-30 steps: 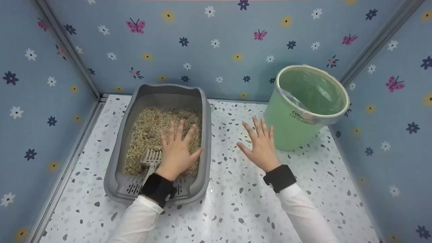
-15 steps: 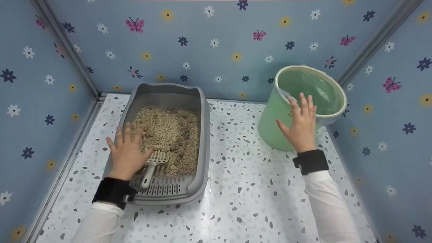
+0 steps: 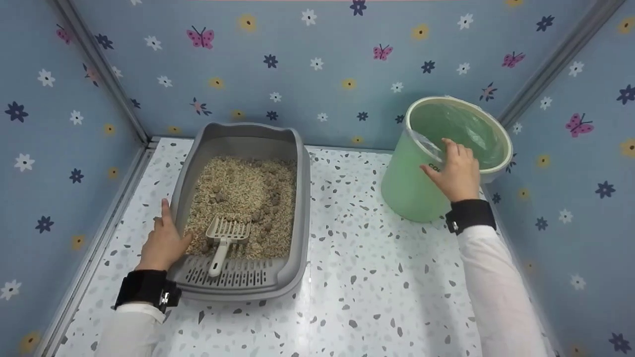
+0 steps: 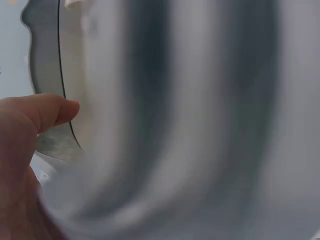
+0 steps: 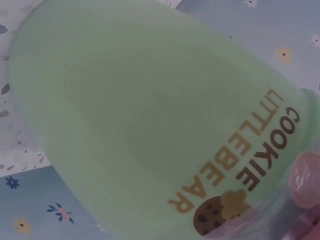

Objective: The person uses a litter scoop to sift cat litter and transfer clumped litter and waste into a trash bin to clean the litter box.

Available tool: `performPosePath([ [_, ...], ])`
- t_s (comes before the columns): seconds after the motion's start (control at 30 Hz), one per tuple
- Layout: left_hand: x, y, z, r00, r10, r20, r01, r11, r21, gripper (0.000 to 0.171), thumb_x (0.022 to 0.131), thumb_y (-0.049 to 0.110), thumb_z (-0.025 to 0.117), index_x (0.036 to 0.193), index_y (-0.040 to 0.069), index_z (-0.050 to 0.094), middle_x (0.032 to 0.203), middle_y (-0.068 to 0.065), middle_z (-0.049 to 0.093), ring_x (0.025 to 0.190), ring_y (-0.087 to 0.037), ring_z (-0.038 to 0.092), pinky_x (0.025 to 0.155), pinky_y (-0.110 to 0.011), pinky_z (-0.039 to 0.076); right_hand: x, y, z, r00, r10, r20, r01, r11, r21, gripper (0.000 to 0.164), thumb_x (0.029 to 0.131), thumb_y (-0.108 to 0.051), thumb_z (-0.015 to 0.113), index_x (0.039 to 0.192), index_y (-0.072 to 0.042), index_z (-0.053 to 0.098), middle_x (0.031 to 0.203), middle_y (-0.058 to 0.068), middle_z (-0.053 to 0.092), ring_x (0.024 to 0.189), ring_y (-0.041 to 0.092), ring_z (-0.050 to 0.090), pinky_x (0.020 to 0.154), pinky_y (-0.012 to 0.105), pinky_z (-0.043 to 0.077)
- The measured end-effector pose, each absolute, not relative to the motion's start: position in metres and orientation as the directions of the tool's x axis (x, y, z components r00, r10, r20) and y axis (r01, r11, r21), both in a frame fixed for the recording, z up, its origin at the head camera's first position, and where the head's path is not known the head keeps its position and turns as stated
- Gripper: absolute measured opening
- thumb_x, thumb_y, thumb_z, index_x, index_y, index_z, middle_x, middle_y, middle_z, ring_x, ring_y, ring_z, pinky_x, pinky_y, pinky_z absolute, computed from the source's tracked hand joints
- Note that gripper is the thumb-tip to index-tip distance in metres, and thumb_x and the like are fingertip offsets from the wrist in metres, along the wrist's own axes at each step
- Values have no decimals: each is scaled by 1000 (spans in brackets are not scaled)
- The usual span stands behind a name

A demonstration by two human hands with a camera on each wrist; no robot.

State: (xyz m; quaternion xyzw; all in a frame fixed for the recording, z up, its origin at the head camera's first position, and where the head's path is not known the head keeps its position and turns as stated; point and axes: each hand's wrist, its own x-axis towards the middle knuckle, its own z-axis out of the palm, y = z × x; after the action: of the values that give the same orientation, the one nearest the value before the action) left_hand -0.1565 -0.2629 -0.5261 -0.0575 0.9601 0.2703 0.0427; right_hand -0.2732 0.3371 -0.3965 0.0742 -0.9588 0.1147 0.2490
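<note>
A grey litter box (image 3: 303,208) stands on the floor at left, with pellet litter (image 3: 238,181) and darker clumps inside. My left hand (image 3: 161,243) grips its left rim, thumb on the inner side and the other fingers outside. The left wrist view catches the thumb (image 4: 52,110) over the grey edge; the blurred box wall fills the rest. On the litter lies a beige slotted litter scoop (image 3: 218,260), its handle toward me. My right hand (image 3: 459,173) holds the front rim of a green trash bin (image 3: 409,188), fingers over the edge, thumb (image 5: 306,180) outside.
A clear plastic liner (image 3: 478,129) hangs inside the bin and folds over its pale rim. Blue floral panels (image 3: 322,49) close off the back and both sides. Speckled white floor (image 3: 347,248) runs between box and bin.
Both hands were spread and apart from things in front. The left moved left and down onto the litter box rim; the right moved right and up onto the bin rim, and its fingers bent.
</note>
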Motion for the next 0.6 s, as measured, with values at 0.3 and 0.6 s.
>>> performPosePath([
  [0.3, -152, -269, -545, -980, -181, -86, -197, 792, 578, 80, 90, 9, 46, 151, 11, -6, 120, -44, 40, 89, -55, 53, 60, -54, 46, -284, 336, -394, -924, -28, 382, -111, 974, -198, 51, 79, -36, 75, 111, -1, 56, 95, 21, 61, 82, 40, 57, 64, 54, 44],
  [0.6, -153, -269, -547, -969, -214, -124, -245, 746, 619, 77, 88, 5, 43, 151, 10, -1, 122, -43, 40, 101, -56, 49, 76, -61, 43, -289, 339, -400, -929, -24, 369, -83, 986, -143, 43, 78, -43, 74, 83, -7, 51, 66, 12, 54, 56, 34, 52, 47, 47, 35],
])
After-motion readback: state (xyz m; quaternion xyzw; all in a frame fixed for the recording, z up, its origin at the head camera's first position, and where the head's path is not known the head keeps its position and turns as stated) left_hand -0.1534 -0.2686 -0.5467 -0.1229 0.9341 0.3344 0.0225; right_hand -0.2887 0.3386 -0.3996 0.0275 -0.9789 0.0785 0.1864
